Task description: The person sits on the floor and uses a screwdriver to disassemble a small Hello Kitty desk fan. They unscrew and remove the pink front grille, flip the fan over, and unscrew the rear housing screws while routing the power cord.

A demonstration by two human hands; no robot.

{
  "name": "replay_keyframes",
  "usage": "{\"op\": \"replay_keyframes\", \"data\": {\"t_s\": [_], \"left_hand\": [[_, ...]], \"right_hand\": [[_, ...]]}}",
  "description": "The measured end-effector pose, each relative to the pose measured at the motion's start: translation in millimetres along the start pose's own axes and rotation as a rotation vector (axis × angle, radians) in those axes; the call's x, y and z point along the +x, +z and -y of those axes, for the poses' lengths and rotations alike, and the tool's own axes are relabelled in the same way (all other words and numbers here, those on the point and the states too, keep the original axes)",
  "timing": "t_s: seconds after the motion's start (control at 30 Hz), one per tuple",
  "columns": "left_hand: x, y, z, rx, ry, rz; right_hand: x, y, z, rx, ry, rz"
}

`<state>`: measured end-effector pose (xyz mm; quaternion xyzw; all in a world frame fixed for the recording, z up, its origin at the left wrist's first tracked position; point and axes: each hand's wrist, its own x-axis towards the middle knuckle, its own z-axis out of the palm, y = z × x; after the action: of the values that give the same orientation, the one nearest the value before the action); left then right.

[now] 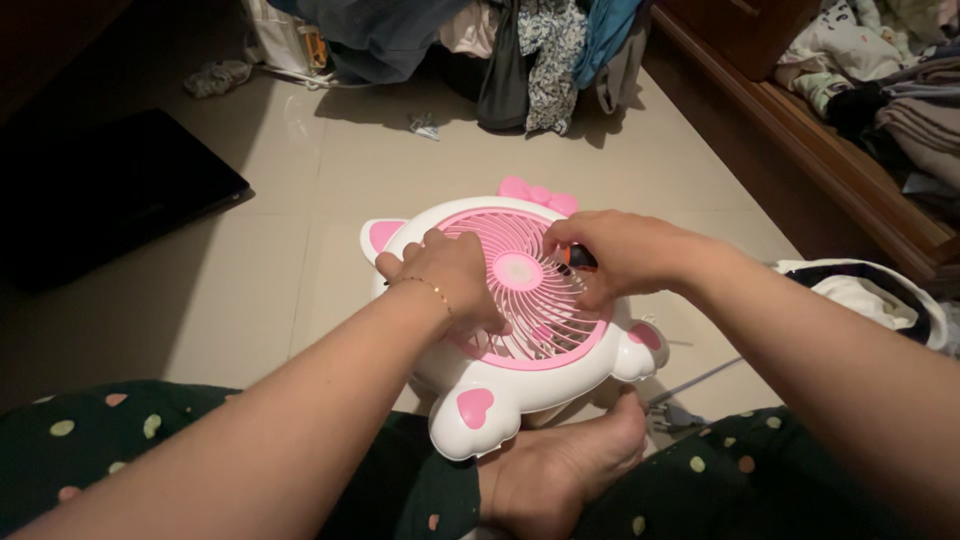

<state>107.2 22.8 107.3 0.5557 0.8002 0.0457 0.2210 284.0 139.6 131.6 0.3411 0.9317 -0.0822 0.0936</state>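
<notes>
- At the far left of the frame a flat black rectangular case (110, 190) lies on the pale tiled floor (270, 270), well apart from the hands.
- Left of centre, the left hand (450, 280), a thin gold bracelet (432, 290) at its wrist, lies palm-down on the left half of the grille, fingers curled loosely over the ribs; it presses rather than grips.
- At centre, the white plastic cat-shaped table fan with a round pink grille (520, 300) lies face-up on the floor, its lower edge just above a bare foot (560, 470).
- Right of centre, the right hand (610, 255) is bent over the grille's upper right rim, fingers pinched on a small dark tool with an orange part (578, 258); I cannot tell what kind of tool it is.
- The grille is still seated on the fan's body, so any opening-up looks barely begun.
- At the lower right, a grey cord (690, 385) trails across the floor beside the fan.
- Along the top, hanging clothes (540, 50).
</notes>
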Motion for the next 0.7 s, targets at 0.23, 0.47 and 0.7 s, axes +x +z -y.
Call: {"op": "replay_keyframes", "data": {"t_s": [0.23, 0.47, 0.7], "left_hand": [[-4.8, 7.0, -8.2, -0.139, -0.082, -0.033], [-6.0, 14.0, -15.9, -0.307, -0.179, -0.082], [-2.0, 16.9, -17.8, -0.327, -0.189, -0.076]], "right_hand": [[-4.3, -5.7, 4.6, -0.051, -0.059, -0.039], [-5.0, -0.7, -9.9, -0.013, -0.24, -0.133], [-1.2, 2.1, -23.4, 0.049, -0.376, -0.143]]}}
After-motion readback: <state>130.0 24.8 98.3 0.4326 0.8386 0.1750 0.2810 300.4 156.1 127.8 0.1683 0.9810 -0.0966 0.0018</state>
